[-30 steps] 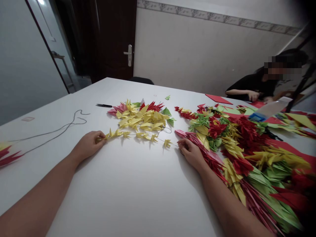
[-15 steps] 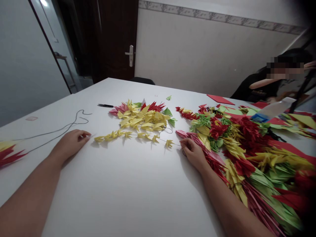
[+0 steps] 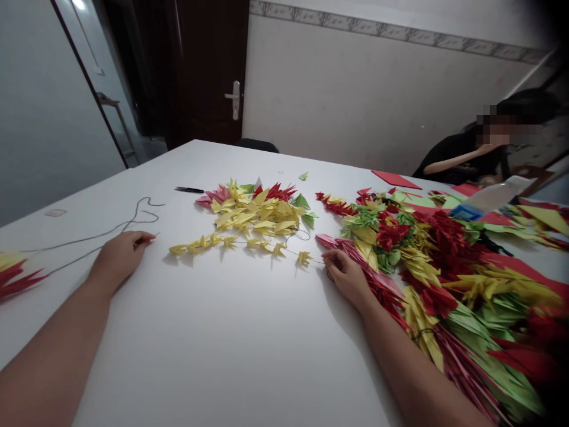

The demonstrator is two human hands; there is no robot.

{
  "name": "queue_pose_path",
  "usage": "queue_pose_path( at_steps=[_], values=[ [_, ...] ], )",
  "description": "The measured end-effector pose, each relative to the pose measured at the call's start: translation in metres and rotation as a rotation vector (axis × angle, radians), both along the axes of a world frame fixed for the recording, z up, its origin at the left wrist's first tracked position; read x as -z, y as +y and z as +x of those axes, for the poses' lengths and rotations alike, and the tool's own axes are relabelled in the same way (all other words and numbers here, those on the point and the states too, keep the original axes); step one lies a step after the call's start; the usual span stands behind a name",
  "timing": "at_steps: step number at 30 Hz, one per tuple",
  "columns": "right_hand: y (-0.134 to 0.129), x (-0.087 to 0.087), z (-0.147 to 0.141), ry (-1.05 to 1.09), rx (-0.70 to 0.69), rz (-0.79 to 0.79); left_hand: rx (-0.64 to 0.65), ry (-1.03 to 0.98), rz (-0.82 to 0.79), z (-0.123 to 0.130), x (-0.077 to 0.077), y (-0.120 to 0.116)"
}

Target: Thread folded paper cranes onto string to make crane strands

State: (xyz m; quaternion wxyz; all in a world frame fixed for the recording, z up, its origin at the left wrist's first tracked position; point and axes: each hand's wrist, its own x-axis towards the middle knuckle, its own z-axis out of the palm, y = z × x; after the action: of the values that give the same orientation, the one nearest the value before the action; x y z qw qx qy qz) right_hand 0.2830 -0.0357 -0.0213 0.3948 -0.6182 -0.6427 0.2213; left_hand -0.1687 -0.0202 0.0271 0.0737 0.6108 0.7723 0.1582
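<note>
Across the white table (image 3: 213,344) lies a strand of folded yellow paper pieces (image 3: 229,242) on a thin thread (image 3: 291,254). My right hand (image 3: 347,274) pinches the thread at the strand's right end, with fingers closed. My left hand (image 3: 122,256) is left of the strand and apart from it, its fingertips pinched. A thin needle-like sliver (image 3: 157,235) sticks out from those fingertips, too small to make out surely. Just behind the strand is a pile of folded yellow pieces (image 3: 262,212), with red, pink and green ones around it.
Garlands of red, green, yellow and pink folded paper (image 3: 418,255) cover the right side. A dark cord (image 3: 89,241) runs left to red pieces (image 3: 20,281). A black pen-like tool (image 3: 189,190) and a plastic bottle (image 3: 493,198) lie farther back. Another person (image 3: 466,154) sits at right.
My left hand has drawn slightly left, away from the strand. My right hand has hardly moved. The other person's arm has come down toward the face.
</note>
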Motion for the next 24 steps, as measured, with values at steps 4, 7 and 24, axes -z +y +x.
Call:
queue_pose_path(
  at_steps=[4,7,24],
  values=[
    [-0.001,-0.003,-0.002,-0.018,0.007,-0.002,0.02,0.03,0.003,-0.001,-0.001,-0.001],
    [0.0,-0.003,-0.002,-0.024,0.003,0.002,0.109,0.013,0.165,0.008,-0.001,-0.004],
    [0.0,-0.004,-0.004,-0.046,0.016,0.024,0.522,0.027,0.043,0.047,0.011,0.009]
  ],
)
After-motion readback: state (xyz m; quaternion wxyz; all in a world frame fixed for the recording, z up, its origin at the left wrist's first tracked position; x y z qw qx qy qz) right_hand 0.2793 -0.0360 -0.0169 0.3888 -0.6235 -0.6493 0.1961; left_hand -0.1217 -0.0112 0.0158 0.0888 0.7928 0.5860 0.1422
